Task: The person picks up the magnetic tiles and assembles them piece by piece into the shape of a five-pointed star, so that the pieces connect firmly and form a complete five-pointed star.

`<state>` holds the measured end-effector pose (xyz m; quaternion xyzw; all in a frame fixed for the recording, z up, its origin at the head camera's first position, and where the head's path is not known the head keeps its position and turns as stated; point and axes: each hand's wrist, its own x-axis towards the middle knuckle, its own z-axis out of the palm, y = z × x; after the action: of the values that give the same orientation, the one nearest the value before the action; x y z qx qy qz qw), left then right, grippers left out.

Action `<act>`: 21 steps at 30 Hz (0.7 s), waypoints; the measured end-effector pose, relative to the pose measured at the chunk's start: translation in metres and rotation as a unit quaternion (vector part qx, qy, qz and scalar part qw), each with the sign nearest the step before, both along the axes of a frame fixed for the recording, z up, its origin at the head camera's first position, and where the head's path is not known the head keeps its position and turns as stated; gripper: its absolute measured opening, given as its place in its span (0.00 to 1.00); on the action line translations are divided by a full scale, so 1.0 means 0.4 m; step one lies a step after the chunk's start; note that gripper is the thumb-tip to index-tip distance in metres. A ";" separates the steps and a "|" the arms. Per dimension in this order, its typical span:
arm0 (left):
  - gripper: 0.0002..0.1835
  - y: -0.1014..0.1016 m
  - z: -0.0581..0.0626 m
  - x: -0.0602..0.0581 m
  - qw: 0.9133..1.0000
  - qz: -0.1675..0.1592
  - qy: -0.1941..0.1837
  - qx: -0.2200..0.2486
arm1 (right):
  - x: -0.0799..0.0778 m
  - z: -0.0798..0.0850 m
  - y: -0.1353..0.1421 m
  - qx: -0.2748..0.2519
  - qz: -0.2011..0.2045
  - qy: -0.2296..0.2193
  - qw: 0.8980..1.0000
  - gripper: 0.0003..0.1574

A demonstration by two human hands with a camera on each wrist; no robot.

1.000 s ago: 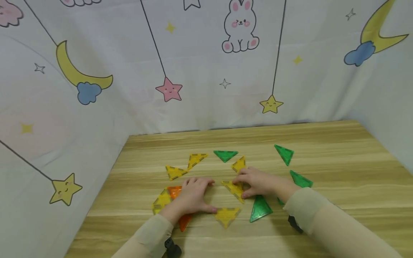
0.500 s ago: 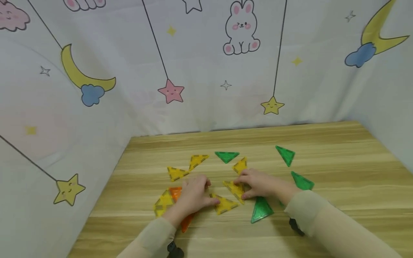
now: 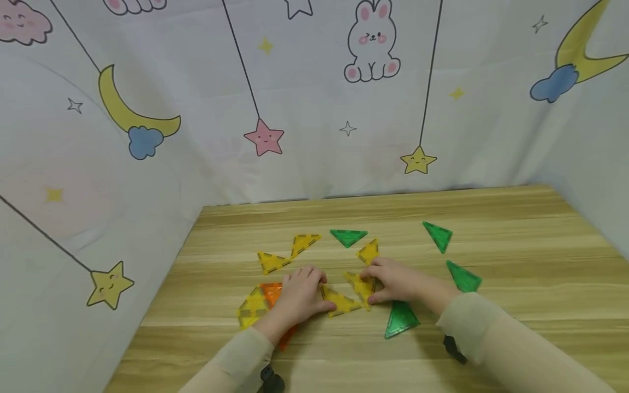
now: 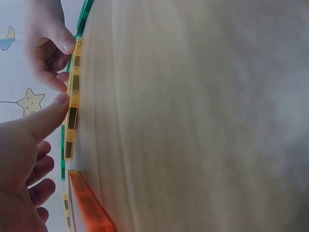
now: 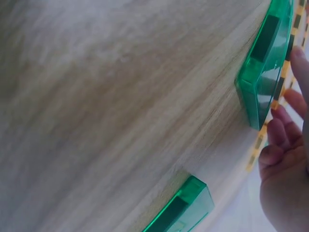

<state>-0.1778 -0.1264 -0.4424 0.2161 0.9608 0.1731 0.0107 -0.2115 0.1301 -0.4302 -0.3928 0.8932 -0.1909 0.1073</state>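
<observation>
In the head view, my left hand [image 3: 302, 292] grips a yellow triangular magnetic tile [image 3: 340, 302], thumb on its near edge and fingertips at its far left corner. My right hand [image 3: 395, 279] pinches a second yellow triangular tile [image 3: 360, 286] between thumb and fingers. The two tiles meet or nearly meet at their corners. From the left wrist, the left thumb [image 4: 55, 108] shows on the yellow tile's edge [image 4: 72, 116], which lies flat on the table. The right wrist view shows my right hand [image 5: 289, 140] beside a green tile [image 5: 265, 67].
Orange tiles [image 3: 271, 292] and joined yellow tiles [image 3: 252, 308] lie partly under my left forearm. A green tile [image 3: 402, 319] sits below my right hand. More yellow tiles [image 3: 304, 244] and green tiles [image 3: 438, 236] are spread farther back on the wooden table [image 3: 516, 245].
My left hand has slid its yellow tile away from me and turned it, bringing it up against the right hand's tile. The right hand's tile has tilted slightly; that hand has hardly moved.
</observation>
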 end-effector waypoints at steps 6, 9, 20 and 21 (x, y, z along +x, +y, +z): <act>0.22 0.008 0.002 -0.008 0.998 -0.011 -0.043 0.038 | -0.001 0.004 0.002 -0.010 -0.015 -0.008 1.000 0.33; 0.25 0.013 0.004 -0.007 0.999 -0.015 -0.040 0.026 | -0.002 0.006 0.005 -0.006 -0.019 -0.007 1.000 0.35; 0.23 -0.011 0.010 -0.018 0.998 -0.031 -0.050 0.012 | 0.005 -0.009 0.002 0.000 -0.008 0.001 1.000 0.41; 0.23 -0.014 0.011 -0.020 0.998 -0.032 -0.052 0.010 | 0.005 -0.009 0.002 -0.003 -0.011 -0.003 1.000 0.41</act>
<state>-0.1857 -0.1320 -0.4378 0.2376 0.9497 0.1936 0.0639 -0.2093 0.1308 -0.4336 -0.3830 0.8964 -0.1958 0.1068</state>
